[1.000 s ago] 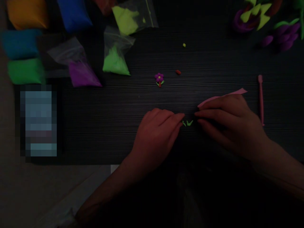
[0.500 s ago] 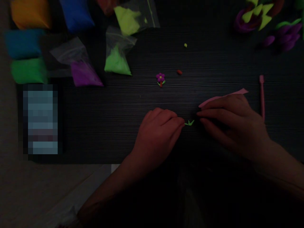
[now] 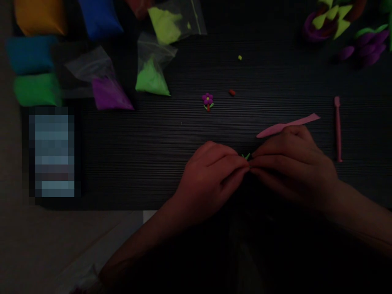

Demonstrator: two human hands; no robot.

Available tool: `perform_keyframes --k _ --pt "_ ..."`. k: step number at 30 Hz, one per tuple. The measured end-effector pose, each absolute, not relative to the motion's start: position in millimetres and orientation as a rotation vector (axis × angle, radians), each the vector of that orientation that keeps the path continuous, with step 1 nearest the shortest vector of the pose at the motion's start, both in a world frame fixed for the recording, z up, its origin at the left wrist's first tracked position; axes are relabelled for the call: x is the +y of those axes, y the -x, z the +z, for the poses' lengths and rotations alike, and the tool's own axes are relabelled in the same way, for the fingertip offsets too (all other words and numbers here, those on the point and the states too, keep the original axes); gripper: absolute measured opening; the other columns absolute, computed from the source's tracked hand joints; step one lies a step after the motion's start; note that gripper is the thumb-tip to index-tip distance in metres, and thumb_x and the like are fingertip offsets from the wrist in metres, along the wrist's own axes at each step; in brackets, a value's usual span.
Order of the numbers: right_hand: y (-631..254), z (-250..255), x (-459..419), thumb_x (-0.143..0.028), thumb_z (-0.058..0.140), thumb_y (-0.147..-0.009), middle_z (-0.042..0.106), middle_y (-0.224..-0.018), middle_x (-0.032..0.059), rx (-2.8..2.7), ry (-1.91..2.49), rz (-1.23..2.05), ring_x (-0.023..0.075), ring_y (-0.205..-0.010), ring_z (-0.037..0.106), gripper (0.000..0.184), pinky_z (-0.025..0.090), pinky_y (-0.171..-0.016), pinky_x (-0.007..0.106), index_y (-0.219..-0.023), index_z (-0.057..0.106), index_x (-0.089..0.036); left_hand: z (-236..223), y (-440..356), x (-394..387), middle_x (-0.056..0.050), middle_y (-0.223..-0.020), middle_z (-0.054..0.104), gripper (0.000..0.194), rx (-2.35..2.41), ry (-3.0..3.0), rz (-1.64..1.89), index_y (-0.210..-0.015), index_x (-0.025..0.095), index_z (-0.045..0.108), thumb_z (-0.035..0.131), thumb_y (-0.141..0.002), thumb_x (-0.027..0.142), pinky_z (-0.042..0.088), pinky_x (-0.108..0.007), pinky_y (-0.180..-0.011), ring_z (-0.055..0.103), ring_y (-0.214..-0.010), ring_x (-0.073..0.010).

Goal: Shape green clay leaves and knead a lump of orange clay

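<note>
Near the table's front edge my left hand point(image 3: 214, 179) and my right hand point(image 3: 297, 167) meet, their fingertips pinched together. A thin light green piece of clay point(image 3: 246, 157) pokes out between the fingertips; most of it is hidden. Both hands are closed on it, as far as the fingers show. Just beyond my right hand lies a pink clay knife point(image 3: 272, 130). A small purple clay flower point(image 3: 207, 99) with a red stem and green leaves lies farther back, beside a red bit of clay point(image 3: 232, 92).
Bags of coloured clay fill the back left, among them light green point(image 3: 152, 79) and purple point(image 3: 110, 94). A blurred-out phone-like object point(image 3: 52, 155) lies at left. A pink tool point(image 3: 338, 128) rests at right. Clay models, including purple grapes point(image 3: 369, 49), stand back right.
My hands have come together: the right moved left and down, the left slightly right. My right fingertips now meet the left ones at the green clay, which is more covered.
</note>
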State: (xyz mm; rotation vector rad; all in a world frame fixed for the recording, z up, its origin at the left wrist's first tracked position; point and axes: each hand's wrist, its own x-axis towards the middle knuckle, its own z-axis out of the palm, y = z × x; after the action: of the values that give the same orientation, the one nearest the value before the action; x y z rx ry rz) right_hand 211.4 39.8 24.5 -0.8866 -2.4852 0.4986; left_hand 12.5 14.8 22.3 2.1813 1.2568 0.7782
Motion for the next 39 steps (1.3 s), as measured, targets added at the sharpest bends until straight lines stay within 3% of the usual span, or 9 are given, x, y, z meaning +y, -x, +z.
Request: perform_keyframes --k 11,22,32,39 --pt "-209.6 27.4 39.2 -0.019 0.061 -0.075 0.065 -0.087 0.003 -2.467 0.901 0.537 0.0163 -0.081 0.058 0.014 0.04 -0.077 0.038 -0.088 0.058 -0.019 14.8 -12.5 11.1 -0.001 -0.083 0.064 0.011 1.251 -2.284 0.805 -0.089 0.022 0.06 0.052 -0.08 0.022 0.043 -0.029 -0.073 0.055 -0.079 -0.0126" --pt "-211.1 27.2 38.8 -0.019 0.062 -0.073 0.065 -0.087 0.0026 -2.451 0.841 0.628 0.0155 -0.08 0.058 0.015 0.041 -0.077 0.038 -0.088 0.058 -0.019 19.7 -12.3 19.5 0.0 -0.077 0.063 0.006 1.417 -2.221 0.823 -0.078 0.018 0.059 0.053 -0.078 0.018 0.043 -0.027 -0.072 0.055 -0.076 -0.0118" --pt "-212.9 28.9 41.4 -0.019 0.06 -0.075 0.065 -0.087 0.0034 -2.448 0.94 0.541 0.0173 -0.083 0.059 0.014 0.041 -0.077 0.038 -0.088 0.059 -0.019 13.5 -0.3 22.4 -0.001 -0.083 0.064 0.014 1.726 -2.16 0.856 -0.089 0.023 0.062 0.05 -0.082 0.024 0.042 -0.035 -0.077 0.056 -0.081 -0.0172" --pt "-213.1 25.0 41.3 -0.02 0.06 -0.075 0.065 -0.088 0.0029 -2.446 0.945 0.526 0.0179 -0.085 0.059 0.013 0.04 -0.078 0.038 -0.088 0.059 -0.02 11.7 11.3 24.1 -0.002 -0.091 0.064 0.021 1.744 -2.147 0.784 -0.099 0.022 0.061 0.048 -0.083 0.022 0.042 -0.034 -0.079 0.056 -0.085 -0.0169"
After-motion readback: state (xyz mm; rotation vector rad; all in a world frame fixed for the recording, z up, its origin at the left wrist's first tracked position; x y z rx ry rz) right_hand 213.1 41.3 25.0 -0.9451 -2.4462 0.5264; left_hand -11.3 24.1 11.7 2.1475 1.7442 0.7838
